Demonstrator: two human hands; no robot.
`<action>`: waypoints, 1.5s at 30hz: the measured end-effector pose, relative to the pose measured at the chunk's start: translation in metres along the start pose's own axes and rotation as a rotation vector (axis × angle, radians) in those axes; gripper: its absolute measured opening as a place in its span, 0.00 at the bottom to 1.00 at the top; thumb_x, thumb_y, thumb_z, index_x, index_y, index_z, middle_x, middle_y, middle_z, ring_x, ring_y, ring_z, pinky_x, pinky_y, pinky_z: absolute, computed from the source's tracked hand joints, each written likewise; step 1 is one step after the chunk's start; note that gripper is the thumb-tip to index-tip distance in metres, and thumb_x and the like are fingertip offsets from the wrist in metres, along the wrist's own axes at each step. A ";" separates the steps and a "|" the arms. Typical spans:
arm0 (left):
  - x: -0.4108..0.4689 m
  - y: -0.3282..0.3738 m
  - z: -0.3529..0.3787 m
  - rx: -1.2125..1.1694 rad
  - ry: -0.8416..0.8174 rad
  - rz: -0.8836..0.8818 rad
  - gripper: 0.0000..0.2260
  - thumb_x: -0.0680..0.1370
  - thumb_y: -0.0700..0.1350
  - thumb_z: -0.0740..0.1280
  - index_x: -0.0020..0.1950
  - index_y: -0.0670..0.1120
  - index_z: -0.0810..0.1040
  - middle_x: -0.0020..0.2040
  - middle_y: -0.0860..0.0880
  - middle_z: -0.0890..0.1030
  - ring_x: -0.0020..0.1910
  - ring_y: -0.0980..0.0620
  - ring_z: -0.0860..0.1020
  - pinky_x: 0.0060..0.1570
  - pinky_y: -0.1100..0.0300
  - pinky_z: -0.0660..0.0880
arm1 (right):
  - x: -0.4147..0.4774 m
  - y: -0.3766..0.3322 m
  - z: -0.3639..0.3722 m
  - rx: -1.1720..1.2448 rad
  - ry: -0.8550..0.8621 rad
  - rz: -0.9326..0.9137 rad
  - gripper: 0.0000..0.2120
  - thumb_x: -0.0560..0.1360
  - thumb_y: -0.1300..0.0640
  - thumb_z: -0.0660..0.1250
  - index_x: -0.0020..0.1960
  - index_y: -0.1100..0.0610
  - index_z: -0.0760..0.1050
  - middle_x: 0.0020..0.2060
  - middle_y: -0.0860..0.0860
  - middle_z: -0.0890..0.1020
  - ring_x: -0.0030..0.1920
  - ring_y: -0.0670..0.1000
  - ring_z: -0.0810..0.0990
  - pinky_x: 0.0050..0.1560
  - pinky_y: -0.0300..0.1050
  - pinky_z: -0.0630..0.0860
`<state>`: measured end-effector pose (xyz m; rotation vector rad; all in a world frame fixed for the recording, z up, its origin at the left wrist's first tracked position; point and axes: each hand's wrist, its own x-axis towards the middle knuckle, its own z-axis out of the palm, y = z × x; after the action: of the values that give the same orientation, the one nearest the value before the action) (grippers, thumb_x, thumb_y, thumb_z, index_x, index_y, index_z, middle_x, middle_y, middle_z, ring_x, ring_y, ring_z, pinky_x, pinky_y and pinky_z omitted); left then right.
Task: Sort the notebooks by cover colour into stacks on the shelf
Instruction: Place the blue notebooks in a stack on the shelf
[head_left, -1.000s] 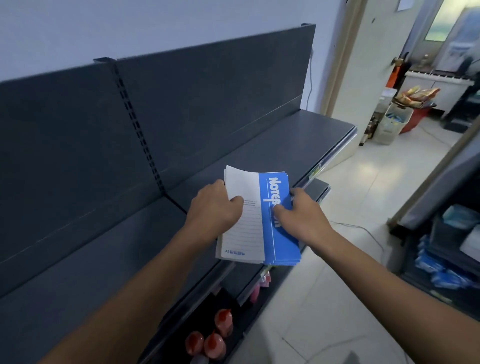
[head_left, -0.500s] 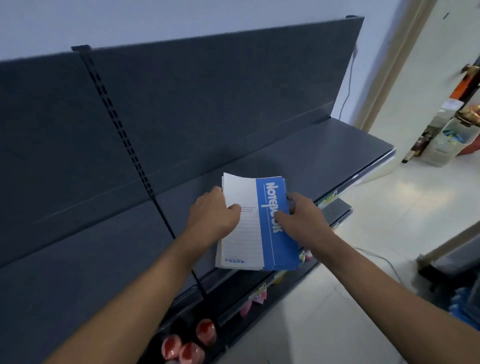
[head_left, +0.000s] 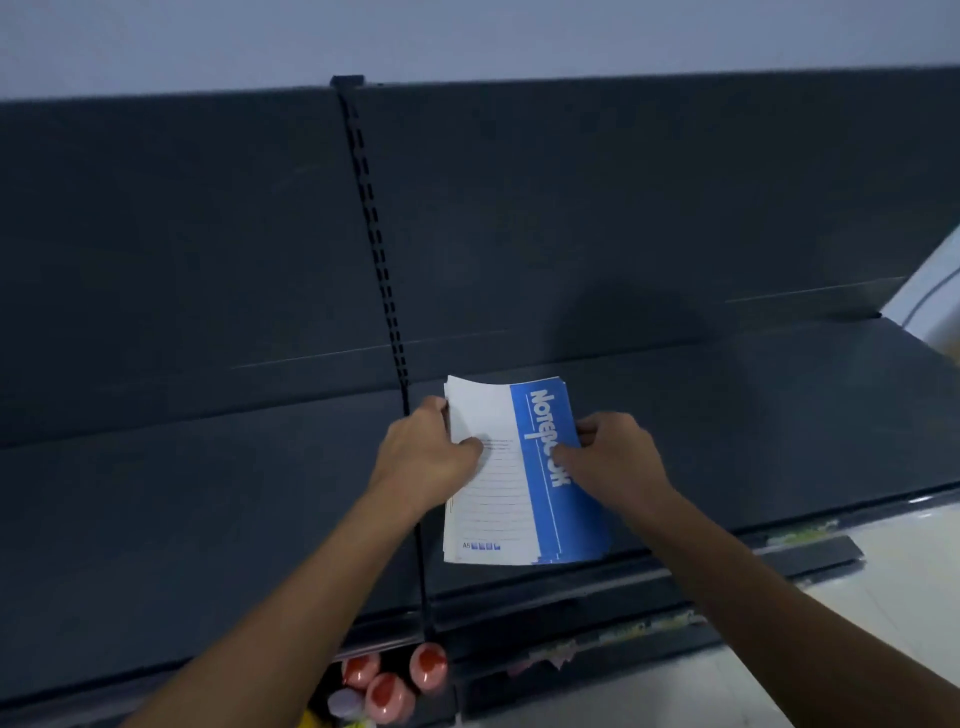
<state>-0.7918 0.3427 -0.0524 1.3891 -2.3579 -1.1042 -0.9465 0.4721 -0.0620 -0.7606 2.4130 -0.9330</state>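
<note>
Your left hand (head_left: 426, 457) grips the left edge of a stack of notebooks (head_left: 511, 499). Its thumb is pressed on top of the white part of the cover and its fingers are curled round the edge. Your right hand (head_left: 618, 457) pinches the right edge of the same stack, with the thumb laid across the blue band and the fingers curled below.

The top cover is in two parts. The left part is white with thin ruled lines. The right part is a blue band with a fine white line along its left side. "Notebook" runs down the band in white letters, and your right thumb hides the middle ones. In the near left corner you can read "A5", followed by four small blue squares. A few lines of small print sit by your left thumb, too small to read. The far edge of the top cover bows upward. Staggered blue edges show at the near right corner, so there are several notebooks, but you cannot count them.

The stack is over the dark grey shelf (head_left: 753, 415), just right of the slotted post (head_left: 374, 234) and nearer the front edge than the back panel (head_left: 597, 208). Whether it rests on the shelf or is held just above it cannot be told.

Below the shelf, near your left forearm, stand three pink bottles (head_left: 387, 696) with red caps. A label strip (head_left: 800, 530) runs along the shelf front, and its writing is too blurred to read.
</note>
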 end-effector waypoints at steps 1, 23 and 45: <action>0.006 -0.006 -0.002 -0.017 0.014 -0.019 0.21 0.75 0.53 0.70 0.65 0.50 0.72 0.52 0.53 0.82 0.49 0.52 0.80 0.37 0.61 0.72 | 0.007 -0.006 0.005 -0.006 -0.012 -0.014 0.10 0.71 0.54 0.71 0.50 0.58 0.82 0.41 0.48 0.86 0.42 0.49 0.84 0.46 0.48 0.82; 0.053 -0.044 0.035 0.048 0.046 -0.164 0.15 0.74 0.38 0.66 0.60 0.48 0.75 0.51 0.50 0.81 0.48 0.50 0.81 0.42 0.58 0.81 | 0.086 -0.005 0.050 -0.345 -0.248 0.008 0.07 0.73 0.57 0.66 0.37 0.57 0.72 0.33 0.48 0.80 0.31 0.46 0.78 0.27 0.37 0.68; -0.009 -0.080 -0.064 0.232 0.389 -0.101 0.18 0.76 0.47 0.69 0.65 0.43 0.75 0.57 0.46 0.79 0.54 0.46 0.80 0.53 0.56 0.76 | 0.024 -0.109 0.095 -0.413 -0.213 -0.769 0.18 0.78 0.50 0.65 0.66 0.53 0.71 0.60 0.51 0.74 0.63 0.54 0.73 0.54 0.50 0.75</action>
<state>-0.7012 0.2949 -0.0605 1.6403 -2.1984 -0.5268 -0.8742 0.3441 -0.0536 -1.9157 2.1429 -0.5391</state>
